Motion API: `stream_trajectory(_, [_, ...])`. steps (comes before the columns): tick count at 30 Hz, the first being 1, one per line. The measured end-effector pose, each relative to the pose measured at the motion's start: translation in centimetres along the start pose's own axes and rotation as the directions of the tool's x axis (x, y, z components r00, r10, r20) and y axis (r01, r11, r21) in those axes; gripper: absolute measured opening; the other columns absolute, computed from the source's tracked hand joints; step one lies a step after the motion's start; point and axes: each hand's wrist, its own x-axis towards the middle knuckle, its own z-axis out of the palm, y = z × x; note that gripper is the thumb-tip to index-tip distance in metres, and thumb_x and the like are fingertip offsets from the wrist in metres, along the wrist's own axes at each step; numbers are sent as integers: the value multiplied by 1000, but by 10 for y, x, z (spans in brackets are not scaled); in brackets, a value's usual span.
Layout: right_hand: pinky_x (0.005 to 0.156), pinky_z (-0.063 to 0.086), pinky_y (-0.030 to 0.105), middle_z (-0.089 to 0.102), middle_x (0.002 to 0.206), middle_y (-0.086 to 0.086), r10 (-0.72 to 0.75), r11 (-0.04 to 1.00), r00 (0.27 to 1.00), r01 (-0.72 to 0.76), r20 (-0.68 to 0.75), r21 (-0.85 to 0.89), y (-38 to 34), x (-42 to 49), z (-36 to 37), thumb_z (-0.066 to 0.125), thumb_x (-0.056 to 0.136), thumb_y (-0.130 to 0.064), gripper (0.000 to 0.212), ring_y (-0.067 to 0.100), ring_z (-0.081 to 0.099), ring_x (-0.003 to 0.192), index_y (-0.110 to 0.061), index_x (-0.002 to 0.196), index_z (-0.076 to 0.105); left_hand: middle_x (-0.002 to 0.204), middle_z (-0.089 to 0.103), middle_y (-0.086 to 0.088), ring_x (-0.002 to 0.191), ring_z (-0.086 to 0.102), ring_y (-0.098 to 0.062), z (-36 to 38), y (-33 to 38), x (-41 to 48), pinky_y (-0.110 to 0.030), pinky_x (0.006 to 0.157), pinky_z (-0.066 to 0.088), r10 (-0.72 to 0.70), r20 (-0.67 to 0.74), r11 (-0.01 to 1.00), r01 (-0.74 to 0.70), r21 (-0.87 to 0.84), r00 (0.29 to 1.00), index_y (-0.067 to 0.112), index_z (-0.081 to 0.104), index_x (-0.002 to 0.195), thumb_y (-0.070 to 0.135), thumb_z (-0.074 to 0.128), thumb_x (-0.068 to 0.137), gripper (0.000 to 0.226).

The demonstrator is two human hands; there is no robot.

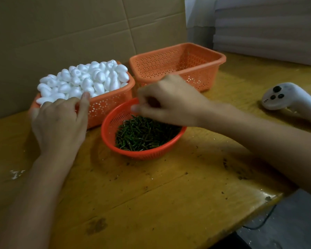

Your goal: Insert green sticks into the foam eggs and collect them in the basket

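A rectangular orange basket (104, 105) at the left is heaped with white foam eggs (90, 78). My left hand (59, 123) reaches over its front rim, fingers curled down among the eggs and thumb against the rim; whether it holds an egg is hidden. A round red basket (142, 155) in the middle holds a pile of green sticks (144, 135). My right hand (169, 101) hovers over its far edge, blurred, with thumb and fingers drawn together; no stick shows between them. A second orange basket (214, 74) stands behind, with nothing visible inside.
A white controller (287, 96) lies on the wooden table (169, 194) at the right. A cardboard wall (70, 33) rises close behind the baskets. The table's edge runs diagonally at the lower right, where a dark cable (264, 221) hangs.
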Motion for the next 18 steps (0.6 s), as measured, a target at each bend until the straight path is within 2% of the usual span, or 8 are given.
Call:
stream_trajectory(3, [59,34,27,44,61,-11,-116,992,974,102,195,79,-6,-4,8,66,99,-41,36,7,42,56,-24,72,50,81,68,-24,82,51,-36,0,1,1,-57,92,41,11,-33,1000,-11,-20,999,2,77,93,54,24,113,77])
stream_trajectory(5, [56,27,23,38,58,-13,-154,986,958,132,240,104,-5,-5,8,69,98,-39,40,3,40,53,-25,70,44,71,61,-23,86,53,-42,-2,2,0,-57,84,43,7,-51,999,-8,-31,999,-4,77,87,52,28,113,79])
stream_trajectory(7, [58,27,27,39,58,-13,-160,983,953,132,257,124,-5,-4,7,69,98,-39,40,2,40,53,-25,70,43,61,43,-9,97,54,-48,-4,6,0,-57,82,43,-15,-34,999,14,-35,999,-6,76,84,52,31,113,79])
stream_trajectory(9, [60,28,29,41,59,-13,-157,983,949,123,272,138,-5,-4,7,68,98,-40,39,2,42,55,-24,71,45,61,31,1,102,53,-48,-5,6,0,-58,87,43,-14,-4,999,14,-30,1000,-6,76,83,54,30,112,81])
stream_trajectory(11, [61,29,29,43,60,-12,-153,983,947,116,283,141,-5,-5,7,68,99,-41,38,2,43,56,-23,72,47,64,35,-2,105,51,-47,-4,5,0,-59,91,43,-16,15,1000,16,-19,1000,-7,76,83,56,28,112,84])
stream_trajectory(15, [61,29,28,44,61,-12,-140,983,946,97,291,158,-6,-5,6,68,98,-41,37,2,44,57,-24,72,48,71,35,-5,110,50,-46,-5,8,-1,-58,90,43,-50,17,999,51,-19,999,-8,76,87,58,29,111,84])
stream_trajectory(18, [62,30,28,45,62,-12,-145,981,946,99,290,168,-6,-5,7,68,98,-40,37,2,45,58,-24,72,48,76,49,-18,114,49,-48,-5,8,-1,-58,88,41,-55,14,998,55,-23,998,-11,75,90,57,31,111,83])
